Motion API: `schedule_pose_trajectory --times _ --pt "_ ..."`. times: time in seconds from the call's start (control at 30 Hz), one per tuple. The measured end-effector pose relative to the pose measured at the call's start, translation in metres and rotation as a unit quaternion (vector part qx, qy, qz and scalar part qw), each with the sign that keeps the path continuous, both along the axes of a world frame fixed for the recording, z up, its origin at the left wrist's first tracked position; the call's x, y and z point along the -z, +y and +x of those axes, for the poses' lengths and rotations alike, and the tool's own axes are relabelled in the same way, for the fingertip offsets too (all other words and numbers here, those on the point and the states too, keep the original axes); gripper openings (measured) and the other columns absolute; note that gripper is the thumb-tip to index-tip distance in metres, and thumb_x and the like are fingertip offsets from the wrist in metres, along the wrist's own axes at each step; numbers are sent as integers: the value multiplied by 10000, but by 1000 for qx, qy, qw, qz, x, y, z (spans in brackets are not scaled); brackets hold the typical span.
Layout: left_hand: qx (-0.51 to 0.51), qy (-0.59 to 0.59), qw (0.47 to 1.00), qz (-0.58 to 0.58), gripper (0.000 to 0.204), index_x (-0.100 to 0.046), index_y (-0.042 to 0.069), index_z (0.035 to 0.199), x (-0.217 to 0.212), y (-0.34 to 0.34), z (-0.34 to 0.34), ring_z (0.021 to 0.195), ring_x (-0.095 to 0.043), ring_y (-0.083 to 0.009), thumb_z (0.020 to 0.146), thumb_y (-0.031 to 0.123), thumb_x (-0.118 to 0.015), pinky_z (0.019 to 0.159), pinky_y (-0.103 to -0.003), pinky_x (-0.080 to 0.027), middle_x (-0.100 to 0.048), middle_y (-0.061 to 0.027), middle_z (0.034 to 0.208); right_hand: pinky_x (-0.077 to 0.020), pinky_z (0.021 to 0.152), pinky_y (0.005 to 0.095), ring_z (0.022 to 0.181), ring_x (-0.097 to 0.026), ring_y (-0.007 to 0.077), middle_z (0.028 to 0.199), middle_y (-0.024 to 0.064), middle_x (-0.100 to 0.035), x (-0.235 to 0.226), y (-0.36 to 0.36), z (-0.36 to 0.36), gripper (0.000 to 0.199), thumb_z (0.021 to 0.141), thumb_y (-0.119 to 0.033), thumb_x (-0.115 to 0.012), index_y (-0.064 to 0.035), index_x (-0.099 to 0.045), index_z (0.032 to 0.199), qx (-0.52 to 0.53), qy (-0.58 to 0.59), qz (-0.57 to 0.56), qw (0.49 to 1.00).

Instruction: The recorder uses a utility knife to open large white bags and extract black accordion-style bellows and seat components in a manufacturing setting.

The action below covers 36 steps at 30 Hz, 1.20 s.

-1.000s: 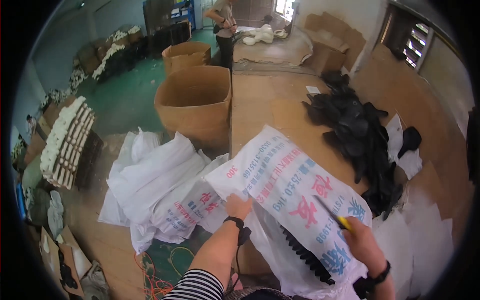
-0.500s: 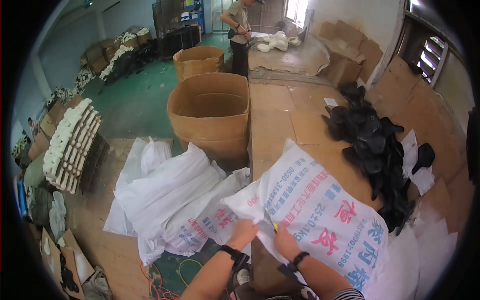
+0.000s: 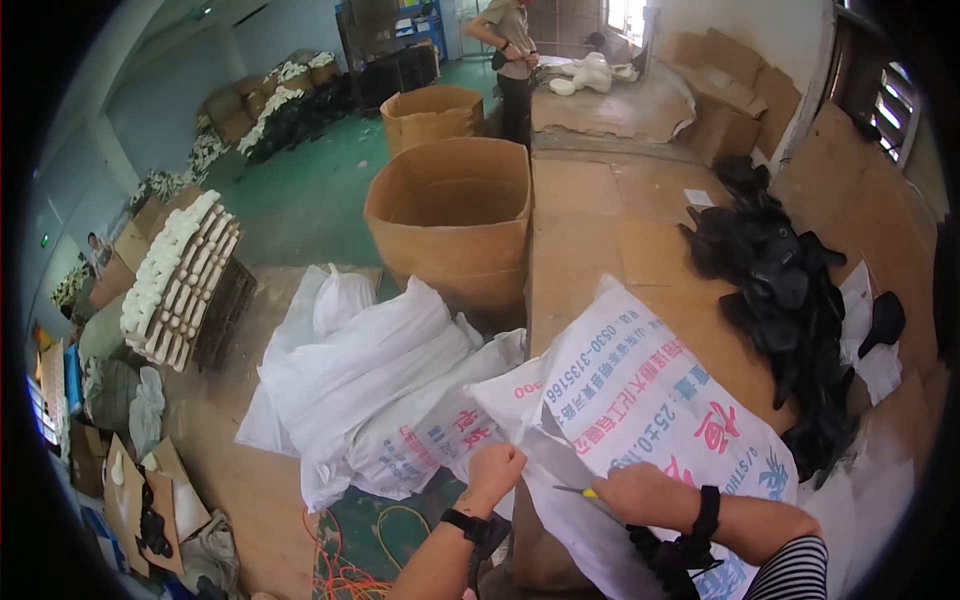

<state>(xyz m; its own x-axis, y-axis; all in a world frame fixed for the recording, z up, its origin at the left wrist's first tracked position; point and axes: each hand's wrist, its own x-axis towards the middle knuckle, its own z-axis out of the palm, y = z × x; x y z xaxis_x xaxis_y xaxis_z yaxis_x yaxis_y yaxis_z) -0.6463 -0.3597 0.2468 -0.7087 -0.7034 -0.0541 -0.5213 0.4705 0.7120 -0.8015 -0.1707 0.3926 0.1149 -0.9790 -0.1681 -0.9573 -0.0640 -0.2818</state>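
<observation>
A large white woven sack [image 3: 650, 410] with red and blue print lies on the brown table [image 3: 590, 240] in front of me. My left hand [image 3: 493, 470] grips the sack's near edge. My right hand [image 3: 640, 492] rests on the sack beside it and holds a small tool with a yellow handle [image 3: 590, 492] against the fabric. A dark slit shows in the sack between my hands. Black pieces show inside the sack near my right wrist [image 3: 660, 545].
A pile of black parts [image 3: 780, 290] lies on the table's right side. Several more white sacks [image 3: 370, 380] are heaped on the floor at left. Two open cardboard drums [image 3: 450, 215] stand beyond them. A person [image 3: 510, 60] stands at the far end. A stacked crate [image 3: 180, 280] sits left.
My right hand has moved left across the sack to join my left hand at its near edge. The view has tilted, showing more of the far room.
</observation>
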Motion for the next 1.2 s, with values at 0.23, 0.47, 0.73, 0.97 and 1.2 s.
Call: schedule_pose_trajectory --times 0.23,0.47,0.73,0.97,1.2 --pt "-17 -20 997 69 268 -624 51 706 -10 2 8 714 -598 -365 792 292 -543 631 -456 -460 -617 -159 712 -436 549 349 666 -578 217 684 47 -555 4 -78 -28 79 765 -144 -557 -82 -596 735 -178 159 -66 969" --pt "24 0 998 50 241 -619 59 720 -8 -1 10 715 -593 -361 799 271 -537 628 -449 -458 -615 -147 732 -457 608 343 818 -593 219 796 38 -605 56 -163 -85 101 781 -181 -569 -105 -635 784 -276 183 -75 941" --pt "-60 50 994 78 271 -541 8 633 7 1 33 581 -547 -375 789 225 -583 525 -439 -416 -542 -181 619 -481 659 350 824 -608 236 829 51 -612 7 -189 -180 110 783 -141 -553 -136 -650 834 -172 305 -89 932" --pt "-50 26 996 64 249 -535 26 630 -5 0 21 614 -559 -369 792 211 -574 555 -458 -429 -549 -170 648 -466 694 346 786 -603 224 792 38 -614 71 -225 -148 107 775 -138 -559 -144 -629 855 -218 353 -6 910" --pt "-165 -48 972 162 247 -564 -3 624 78 -12 46 501 -542 -260 776 171 -651 498 -358 -418 -530 -134 541 -472 714 380 872 -598 259 848 60 -597 16 -170 -290 196 802 -144 -596 -159 -631 995 -43 233 -13 971"
